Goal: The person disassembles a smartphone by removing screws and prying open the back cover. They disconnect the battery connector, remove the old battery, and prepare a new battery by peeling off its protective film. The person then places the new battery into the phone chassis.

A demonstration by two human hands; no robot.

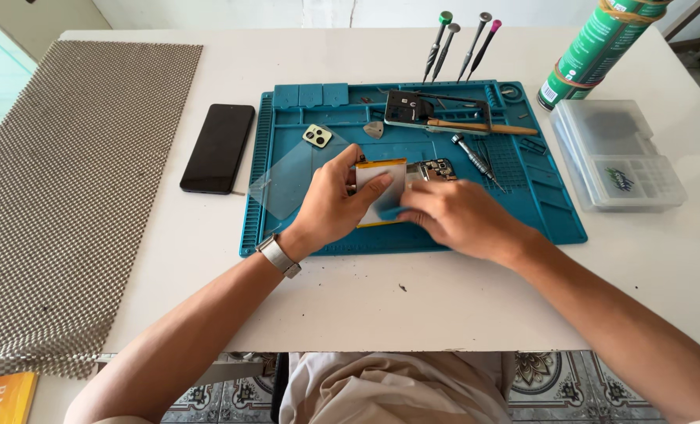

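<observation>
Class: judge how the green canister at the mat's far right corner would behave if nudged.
The green canister is a tall, narrow cylinder, so a nudge near its top would probably tip it. Once down, its round body would likely roll across the white table.

Left hand [336,200] and right hand [452,216] meet, fingers apparently curled.
</observation>
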